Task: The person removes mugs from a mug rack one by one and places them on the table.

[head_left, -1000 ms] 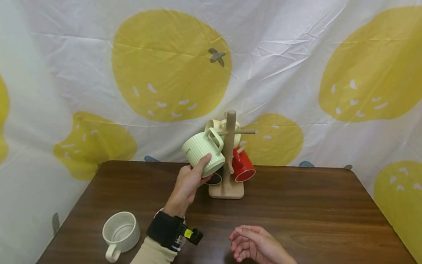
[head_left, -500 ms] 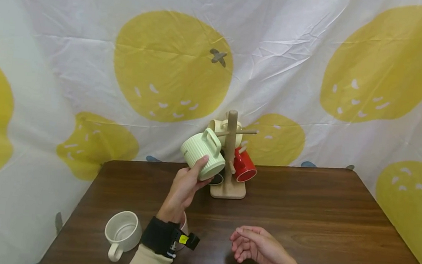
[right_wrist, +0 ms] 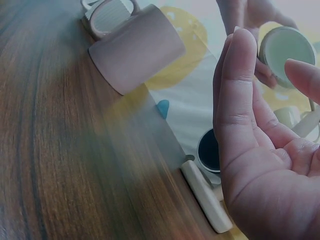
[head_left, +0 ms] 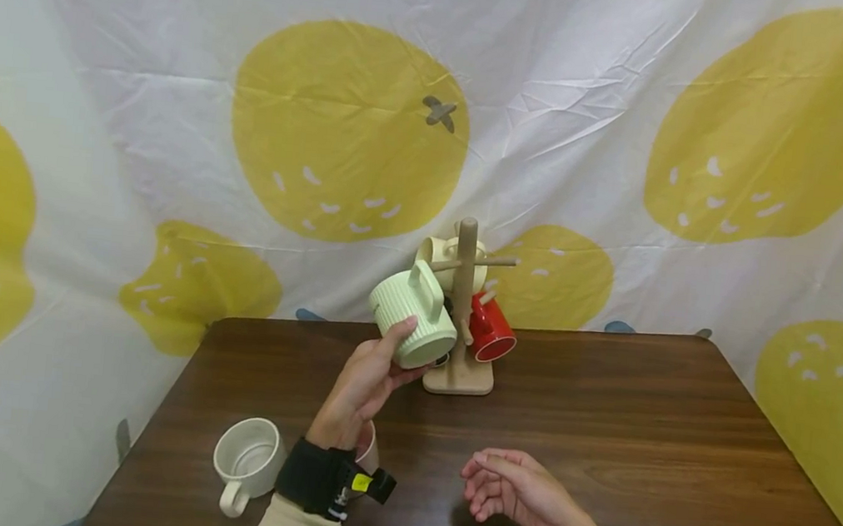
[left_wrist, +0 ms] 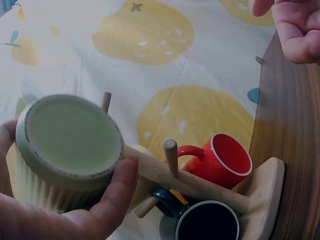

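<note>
My left hand (head_left: 366,379) grips a pale green ribbed mug (head_left: 411,312) by its body, thumb on the near side. The mug is tilted, its handle upward beside the upper left peg of a wooden mug tree (head_left: 463,287); its base faces the camera in the left wrist view. A red mug (head_left: 494,334) hangs on the tree's right side, a cream mug (head_left: 433,250) hangs behind at the top, and a black mug (left_wrist: 207,222) hangs low. Lower right, my right hand (head_left: 521,497) is held above the table with fingers loosely bent, holding nothing.
A white mug (head_left: 248,455) stands on the dark wooden table (head_left: 641,424) at the left. Partly hidden behind my left wrist is a pink mug (right_wrist: 137,50). A fruit-patterned cloth (head_left: 552,141) hangs behind the table.
The green mug has turned slightly beside the tree, its handle now more edge-on and its base lower. My left forearm has shifted left, uncovering part of the pink mug. My right hand stays put.
</note>
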`<state>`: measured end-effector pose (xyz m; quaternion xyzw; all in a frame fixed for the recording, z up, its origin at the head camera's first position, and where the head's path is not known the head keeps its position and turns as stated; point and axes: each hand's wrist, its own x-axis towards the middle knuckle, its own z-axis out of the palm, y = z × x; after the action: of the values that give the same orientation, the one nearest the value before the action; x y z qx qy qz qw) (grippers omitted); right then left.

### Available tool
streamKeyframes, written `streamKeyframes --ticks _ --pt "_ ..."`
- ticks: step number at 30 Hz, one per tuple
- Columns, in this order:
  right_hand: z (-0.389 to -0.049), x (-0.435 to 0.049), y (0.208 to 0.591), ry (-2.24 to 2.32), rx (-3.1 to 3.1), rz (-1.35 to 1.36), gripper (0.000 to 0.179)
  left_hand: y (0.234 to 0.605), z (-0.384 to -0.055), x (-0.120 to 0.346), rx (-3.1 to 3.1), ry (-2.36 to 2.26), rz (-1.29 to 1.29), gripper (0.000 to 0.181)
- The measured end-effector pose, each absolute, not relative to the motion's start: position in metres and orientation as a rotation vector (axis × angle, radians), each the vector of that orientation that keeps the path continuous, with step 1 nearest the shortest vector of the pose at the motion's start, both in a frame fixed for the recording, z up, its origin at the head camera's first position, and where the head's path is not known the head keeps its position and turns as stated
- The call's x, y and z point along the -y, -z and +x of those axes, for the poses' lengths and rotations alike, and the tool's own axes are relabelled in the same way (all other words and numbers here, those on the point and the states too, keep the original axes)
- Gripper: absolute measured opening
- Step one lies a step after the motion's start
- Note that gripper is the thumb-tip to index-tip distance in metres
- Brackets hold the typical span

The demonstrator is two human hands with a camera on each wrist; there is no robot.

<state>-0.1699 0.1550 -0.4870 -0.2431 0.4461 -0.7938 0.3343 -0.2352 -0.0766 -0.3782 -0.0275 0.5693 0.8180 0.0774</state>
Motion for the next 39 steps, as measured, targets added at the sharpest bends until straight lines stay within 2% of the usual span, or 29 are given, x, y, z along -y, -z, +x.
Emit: streamKeyframes --ticks 8,16,24,39 --pt "-0.170 -0.155 0.486 2.073 -1.161 -0.641 0.029 0.378 -0.230 0.080 -1.582 -2.414 0.005 0.073" --pt "-0.169 -0.155 0.481 2.056 -1.166 -0.633 0.028 0.382 -0.222 0.084 -1.575 -2.343 0.133 0.062" --pt "-0.169 -0.157 0.471 2.056 -1.190 -0.636 0.029 0.391 -0.217 0.085 -1.555 -2.287 0.167 0.066" --pt "-0.169 -0.159 0.456 2.082 -1.157 -0.756 0.032 0.401 -0.209 0.085 -1.646 -2.169 0.316 0.051"
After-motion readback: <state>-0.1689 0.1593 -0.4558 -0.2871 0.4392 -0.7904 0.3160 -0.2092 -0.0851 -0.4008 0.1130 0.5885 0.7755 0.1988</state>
